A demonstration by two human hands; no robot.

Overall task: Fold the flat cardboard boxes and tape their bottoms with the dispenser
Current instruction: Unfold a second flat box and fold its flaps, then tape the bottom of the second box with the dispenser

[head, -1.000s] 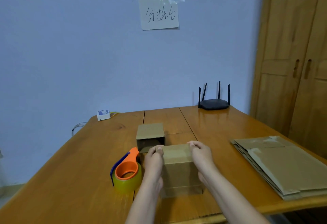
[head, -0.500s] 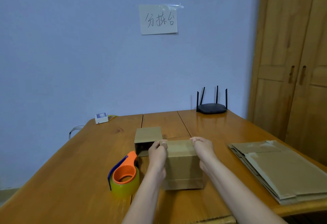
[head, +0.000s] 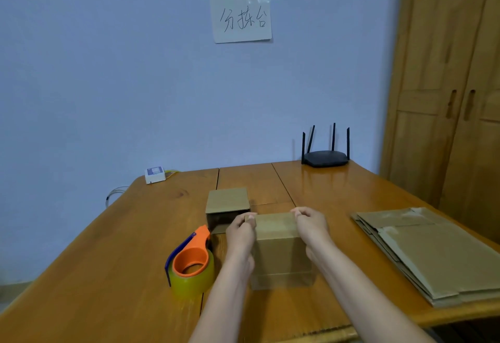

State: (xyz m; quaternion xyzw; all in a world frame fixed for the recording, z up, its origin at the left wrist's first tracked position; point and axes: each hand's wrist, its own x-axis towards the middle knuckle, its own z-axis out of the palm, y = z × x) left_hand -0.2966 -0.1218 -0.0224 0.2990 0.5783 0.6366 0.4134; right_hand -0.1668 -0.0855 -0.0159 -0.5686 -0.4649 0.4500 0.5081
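Left hand [head: 241, 231]: fingers curled on the box [head: 281, 248], at its far left corner.
Right hand [head: 311, 225]: grips its far right corner.
Tape dispenser [head: 192, 264]: beside the box, on the tabletop [head: 108, 275].

Two folded boxes [head: 281, 250] [head: 227, 204], one stack of flat cardboard [head: 433, 256], one tape dispenser [head: 190, 264], one router [head: 325, 157], two hands [head: 240, 234] [head: 311, 226].

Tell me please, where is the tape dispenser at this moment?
In the head view, the tape dispenser sits on the table, just left of the left hand and the box it holds.
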